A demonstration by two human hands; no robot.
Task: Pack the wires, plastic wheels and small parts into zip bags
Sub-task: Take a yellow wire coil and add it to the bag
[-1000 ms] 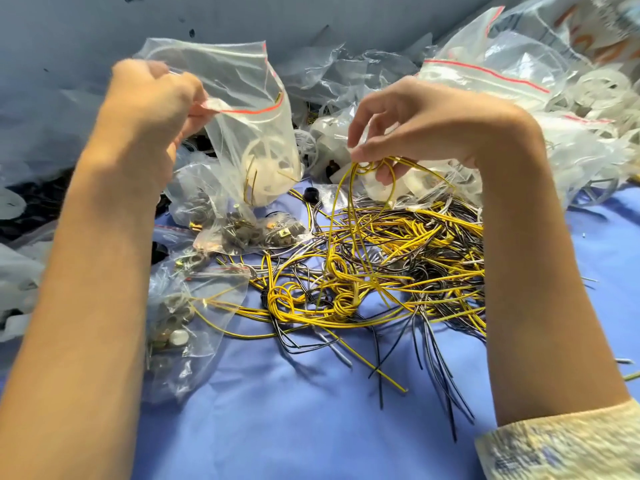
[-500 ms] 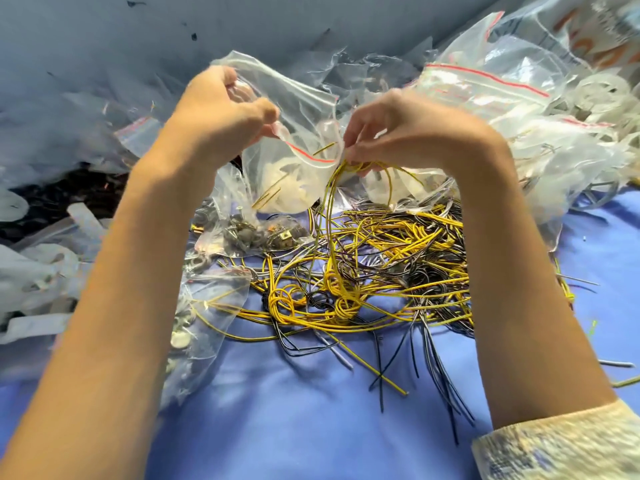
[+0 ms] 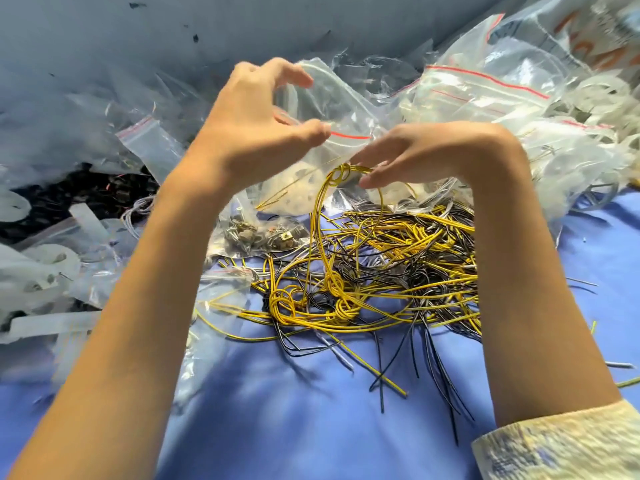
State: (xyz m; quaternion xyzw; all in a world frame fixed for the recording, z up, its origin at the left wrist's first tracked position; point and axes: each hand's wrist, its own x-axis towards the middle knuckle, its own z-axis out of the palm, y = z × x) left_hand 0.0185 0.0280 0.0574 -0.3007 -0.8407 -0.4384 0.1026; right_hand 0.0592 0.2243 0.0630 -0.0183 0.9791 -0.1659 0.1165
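At upper centre the half-curled left grip (image 3: 263,123) holds the zip bag (image 3: 346,109) wide-mouthed so the right grip (image 3: 426,150), pinching a looped yellow wire (image 3: 323,216) just beside it, can feed it in.

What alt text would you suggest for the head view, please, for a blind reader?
A left hand holds a clear zip bag while the right hand pinches a yellow wire loop at its mouth, above tangled yellow and black wires on blue cloth.
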